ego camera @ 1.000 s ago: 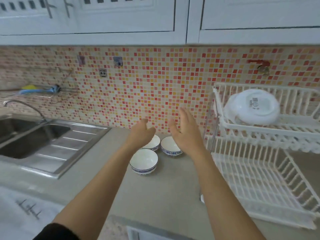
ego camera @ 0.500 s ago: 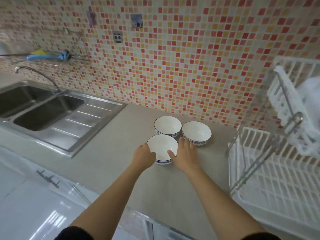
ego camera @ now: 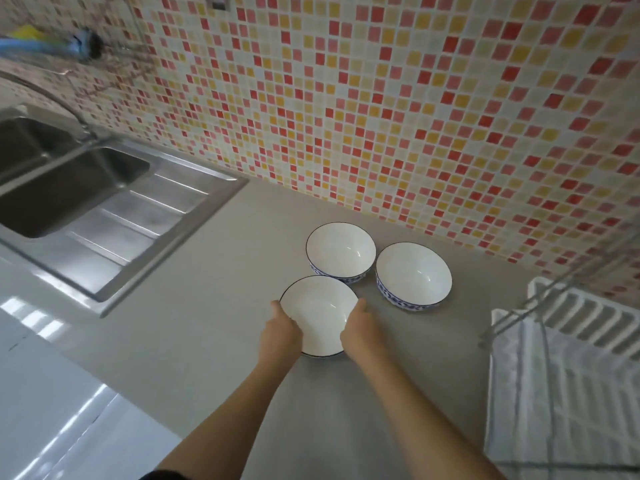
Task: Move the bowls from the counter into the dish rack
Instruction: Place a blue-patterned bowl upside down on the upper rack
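Three white bowls with blue patterned outsides stand on the grey counter [ego camera: 214, 323]. My left hand [ego camera: 281, 336] and my right hand [ego camera: 360, 332] clasp the nearest bowl [ego camera: 318, 311] on its left and right sides, thumbs at the rim. The bowl looks tipped slightly toward me. Behind it sit the far left bowl [ego camera: 341, 251] and the far right bowl [ego camera: 414, 273], close together. The white dish rack [ego camera: 561, 393] is at the right edge, its lower tier showing.
A steel sink [ego camera: 69, 188] with a draining board lies at the left, its tap curving above. A mosaic tiled wall [ego camera: 381, 98] backs the counter. A blue and yellow brush [ego camera: 52, 45] rests on a wall rail at top left.
Both hands came down from mid-air to the nearest bowl and closed around its sides. The head has leaned closer and lower, so the rack's upper tier has left the view.
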Available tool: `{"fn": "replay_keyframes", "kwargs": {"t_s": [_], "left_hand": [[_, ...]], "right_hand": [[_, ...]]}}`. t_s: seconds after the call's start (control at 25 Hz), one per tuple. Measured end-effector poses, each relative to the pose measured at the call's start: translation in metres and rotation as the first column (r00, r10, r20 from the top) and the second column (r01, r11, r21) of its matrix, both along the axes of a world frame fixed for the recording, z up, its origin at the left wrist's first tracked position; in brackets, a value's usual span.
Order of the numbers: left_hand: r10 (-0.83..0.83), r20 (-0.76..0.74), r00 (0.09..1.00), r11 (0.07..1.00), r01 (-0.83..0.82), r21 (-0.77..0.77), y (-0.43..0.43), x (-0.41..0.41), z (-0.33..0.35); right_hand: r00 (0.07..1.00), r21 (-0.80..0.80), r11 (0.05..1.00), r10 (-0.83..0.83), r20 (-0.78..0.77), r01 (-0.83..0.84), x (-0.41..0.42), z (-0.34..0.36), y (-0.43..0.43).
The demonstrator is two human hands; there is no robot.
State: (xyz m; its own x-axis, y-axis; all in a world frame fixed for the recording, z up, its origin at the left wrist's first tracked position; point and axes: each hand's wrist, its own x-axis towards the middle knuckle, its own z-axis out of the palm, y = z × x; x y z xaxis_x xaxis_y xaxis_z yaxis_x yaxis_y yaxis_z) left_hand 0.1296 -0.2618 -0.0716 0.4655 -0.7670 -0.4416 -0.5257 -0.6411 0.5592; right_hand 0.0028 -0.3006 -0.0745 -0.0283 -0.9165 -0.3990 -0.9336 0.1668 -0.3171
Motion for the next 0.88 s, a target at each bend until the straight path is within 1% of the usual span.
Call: {"fn": "replay_keyframes", "kwargs": {"t_s": [0.2,0.32,0.48,0.64,0.76,0.88], "left_hand": [[0.006,-0.01,1.0,1.0,-0.006,0.0,-0.002,0.0,0.002],[-0.01,0.019,1.0,0.999,0.011,-0.044,0.002,0.002,0.004],[-0.033,0.068,0.997,0.987,0.043,-0.152,0.028,0.001,0.018],[-0.073,0.122,0.99,0.964,0.102,-0.247,0.075,-0.002,0.044],[-0.09,0.141,0.986,0.898,0.141,-0.416,0.126,-0.006,0.075],[-0.068,0.049,0.996,0.799,0.084,-0.596,0.166,-0.011,0.11]], "right_hand": [[0.999,-0.007,1.0,-0.015,0.029,0.015,-0.003,0.003,0.003],[0.998,-0.047,0.999,-0.025,0.066,0.028,-0.007,0.005,0.013],[0.963,-0.119,0.985,-0.088,0.256,0.122,-0.008,0.009,0.041],[0.94,-0.21,0.968,-0.061,0.336,0.138,-0.016,0.028,0.09],[0.915,-0.334,0.929,-0.01,0.404,0.158,-0.023,0.056,0.139],[0.841,-0.452,0.865,0.067,0.536,0.219,-0.028,0.093,0.179]]}}
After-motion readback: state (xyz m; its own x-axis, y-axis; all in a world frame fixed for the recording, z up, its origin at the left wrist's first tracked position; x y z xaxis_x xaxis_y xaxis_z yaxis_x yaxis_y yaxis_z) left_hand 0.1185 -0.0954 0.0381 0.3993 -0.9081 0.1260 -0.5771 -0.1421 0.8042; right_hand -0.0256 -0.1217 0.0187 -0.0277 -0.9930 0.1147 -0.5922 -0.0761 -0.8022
